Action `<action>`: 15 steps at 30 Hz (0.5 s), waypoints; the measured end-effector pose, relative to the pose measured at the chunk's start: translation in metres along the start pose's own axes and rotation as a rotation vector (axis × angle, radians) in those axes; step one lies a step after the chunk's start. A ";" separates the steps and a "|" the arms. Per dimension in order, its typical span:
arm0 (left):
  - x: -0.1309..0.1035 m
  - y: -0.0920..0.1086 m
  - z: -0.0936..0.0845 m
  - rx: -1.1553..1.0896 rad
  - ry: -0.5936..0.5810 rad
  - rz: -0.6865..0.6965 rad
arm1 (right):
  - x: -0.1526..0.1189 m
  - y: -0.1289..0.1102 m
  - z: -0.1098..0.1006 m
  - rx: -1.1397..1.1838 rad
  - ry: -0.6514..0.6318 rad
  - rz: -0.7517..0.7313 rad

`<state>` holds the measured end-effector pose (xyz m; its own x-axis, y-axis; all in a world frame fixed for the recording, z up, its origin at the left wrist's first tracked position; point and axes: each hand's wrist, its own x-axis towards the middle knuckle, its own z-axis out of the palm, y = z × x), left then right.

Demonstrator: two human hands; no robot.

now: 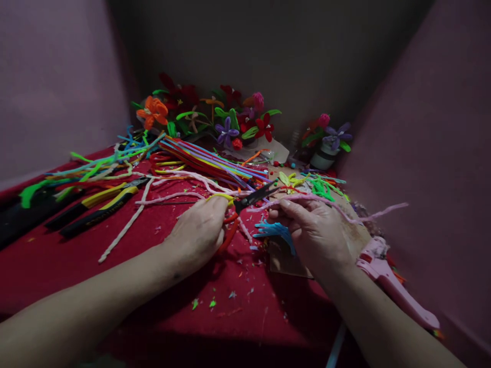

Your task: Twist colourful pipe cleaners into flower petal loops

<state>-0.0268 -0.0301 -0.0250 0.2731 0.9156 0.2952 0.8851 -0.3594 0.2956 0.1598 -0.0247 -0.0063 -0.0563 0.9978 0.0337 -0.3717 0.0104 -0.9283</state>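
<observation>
My left hand (201,225) is closed round the red and yellow handles of a pair of scissors (255,198), whose dark blades point right and stand slightly apart. Between the thumb and fingers of my right hand (316,227) is a pink fuzzy stem (345,213). One end of the stem reaches left past the fingers, just below the blades; the other trails off to the right. Under my right hand lies a blue bent fuzzy piece (276,231), partly over a brown board (289,265).
Pliers (111,199) and a white stem (125,232) lie left on the red cloth (161,317). Bundled coloured stems (215,161) and fuzzy flowers (226,131) are behind. A pink glue gun (399,286) lies right, a potted flower (324,156) back right.
</observation>
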 end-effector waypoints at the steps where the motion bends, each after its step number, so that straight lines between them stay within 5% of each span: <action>1: 0.002 0.002 -0.003 -0.128 -0.014 -0.042 | 0.000 0.001 0.000 -0.011 -0.032 0.010; 7: 0.005 0.017 -0.020 -0.981 -0.274 -0.186 | -0.007 0.006 0.002 -0.102 -0.280 0.207; 11: 0.004 0.016 -0.017 -1.073 -0.434 -0.160 | -0.009 0.009 0.001 -0.139 -0.329 0.255; 15: 0.003 0.014 -0.016 -1.047 -0.439 -0.179 | -0.007 0.010 0.003 -0.113 -0.308 0.224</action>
<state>-0.0193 -0.0356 -0.0053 0.4647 0.8788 -0.1083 0.2331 -0.0034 0.9724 0.1538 -0.0321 -0.0146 -0.4056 0.9105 -0.0806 -0.2152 -0.1808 -0.9597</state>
